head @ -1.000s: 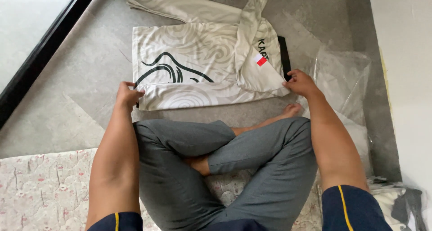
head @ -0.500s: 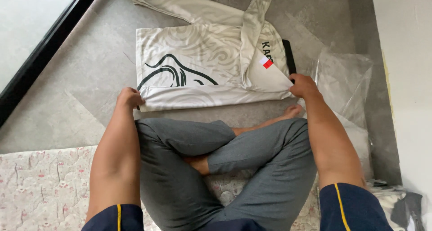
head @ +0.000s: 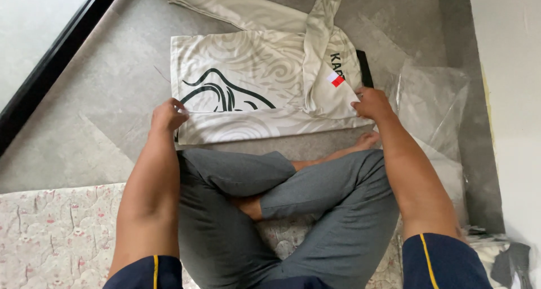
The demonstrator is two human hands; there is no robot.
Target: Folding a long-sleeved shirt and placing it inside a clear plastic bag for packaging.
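Sitting cross-legged on a grey floor (head: pixel 84 97), in grey trousers (head: pixel 315 193), with a pale shirt (head: pixel 248 69) lying flat just ahead of the knees; working, by the look of it, on the near-edge fold of that shirt, with a narrow band (head: pixel 253 125) along its near side already lying turned over the black swirl print; gripping the left end of that band with the left hand (head: pixel 168 115), fingers curled tight into a near fist on the cloth; pinching the right end with the right hand (head: pixel 369 103), fingers bent and closed on the corner, just below a small red and white patch (head: pixel 336 79); holding both hands low, at or on the fabric, well apart across the shirt's width; leaving one long sleeve (head: pixel 236 10) trailing out to the far left, the other sleeve (head: pixel 318 47) lying folded down over the body; showing a thin black object (head: pixel 365 69) at the shirt's right edge, too hidden to identify; lying to the right, a clear plastic bag (head: pixel 434 97), empty and crinkled; resting under the legs, a flowered quilted mat (head: pixel 56 227). Judging the next move: calling for both ends to be lifted evenly and laid down parallel, pulling the band taut so no crease forms in the middle; calling also for the loose far sleeve to be brought in over the body.
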